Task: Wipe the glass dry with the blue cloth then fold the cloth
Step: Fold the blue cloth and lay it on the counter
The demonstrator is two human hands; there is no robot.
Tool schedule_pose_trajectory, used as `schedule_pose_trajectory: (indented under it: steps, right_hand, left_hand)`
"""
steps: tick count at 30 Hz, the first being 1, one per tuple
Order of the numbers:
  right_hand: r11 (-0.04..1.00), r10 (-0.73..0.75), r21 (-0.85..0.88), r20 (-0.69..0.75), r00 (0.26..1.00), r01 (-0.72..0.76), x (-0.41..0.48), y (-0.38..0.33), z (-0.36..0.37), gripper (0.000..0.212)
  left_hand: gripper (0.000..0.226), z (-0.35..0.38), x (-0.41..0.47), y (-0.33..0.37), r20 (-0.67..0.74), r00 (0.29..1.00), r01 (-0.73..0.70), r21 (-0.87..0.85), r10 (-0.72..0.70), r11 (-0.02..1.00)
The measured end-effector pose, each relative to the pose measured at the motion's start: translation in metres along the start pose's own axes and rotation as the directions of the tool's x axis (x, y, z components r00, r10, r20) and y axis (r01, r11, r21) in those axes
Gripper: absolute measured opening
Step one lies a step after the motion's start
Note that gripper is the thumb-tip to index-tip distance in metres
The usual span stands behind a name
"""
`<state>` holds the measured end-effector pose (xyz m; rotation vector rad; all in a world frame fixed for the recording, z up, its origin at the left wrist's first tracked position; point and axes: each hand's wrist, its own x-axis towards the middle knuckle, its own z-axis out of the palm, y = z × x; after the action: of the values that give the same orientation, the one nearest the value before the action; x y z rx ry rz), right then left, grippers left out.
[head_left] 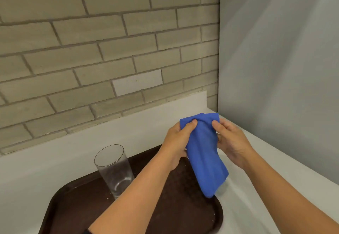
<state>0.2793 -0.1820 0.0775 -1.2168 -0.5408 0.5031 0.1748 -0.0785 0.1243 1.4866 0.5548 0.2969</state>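
A brick wall (102, 46) fills most of our view, meeting a plain grey wall (278, 68) at a corner on the right. Below them runs the white table (36, 169), with a low white lip along the bricks.

On the table lies a dark brown tray (176, 213), rounded at its corners and speckled with small pale spots. Our two forearms reach over it from the near edge.

The blue cloth (205, 153) hangs in the air above the tray's far right corner, bunched at the top and drooping down toward the tray's right rim, its lower end just over the edge where tray meets table. We cannot tell whether that end touches anything.

The glass (114, 169) stands on the left part of the tray, well apart from the cloth and from both hands. It is clear and tall, and it looks tilted in this wide view.

Our left hand (178, 142) holds the cloth's upper left part, the fingers closed on the fabric with the thumb pressed on the front. Our right hand (232, 142) holds the upper right part, thumb on the front and the fingers curled behind, gripping the same top edge just beside the left thumb.
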Motion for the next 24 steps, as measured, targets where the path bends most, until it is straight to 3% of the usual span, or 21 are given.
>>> schedule_pose_trajectory:
  steps: [1, 5, 10, 14, 18, 21, 24]
  right_hand:
    - [0.999, -0.026, -0.033, -0.039, 0.999, 0.024, 0.002, -0.005, -0.006, 0.011]
    - [0.979, -0.067, -0.198, -0.083, 0.994, 0.049, 0.007, -0.015, -0.033, 0.022]
    - [0.941, 0.142, -0.296, -0.093, 0.986, -0.163, 0.03, 0.001, -0.055, 0.017]
    - [0.884, 0.261, -0.36, -0.148, 0.954, -0.297, 0.054, 0.038, -0.055, 0.016]
    - [0.84, 0.332, -0.385, -0.193, 0.923, -0.382, 0.083, 0.074, -0.053, 0.012]
    - [0.8, 0.32, -0.465, -0.203, 0.925, -0.379, 0.109, 0.084, -0.054, 0.01]
    - [0.731, 0.344, -0.558, -0.198, 0.918, -0.394, 0.129, 0.085, -0.056, 0.005]
  left_hand:
    - [0.036, 0.003, 0.004, 0.0, 0.002, 1.0, 0.017, -0.032, -0.017, 0.999]
    - [0.039, 0.016, 0.021, -0.01, 0.047, 0.997, 0.064, -0.176, -0.057, 0.982]
    - [0.035, 0.023, 0.054, -0.04, 0.151, 0.97, 0.226, -0.277, -0.189, 0.934]
    - [0.031, 0.021, 0.094, -0.074, 0.059, 0.949, 0.314, -0.262, -0.31, 0.912]
    - [0.018, 0.011, 0.137, -0.1, -0.163, 0.953, 0.261, 0.016, -0.255, 0.965]
    - [0.015, 0.005, 0.162, -0.102, -0.18, 0.974, 0.19, 0.314, -0.139, 0.93]
    - [0.039, 0.003, 0.182, -0.101, -0.207, 0.973, 0.19, 0.445, -0.105, 0.875]
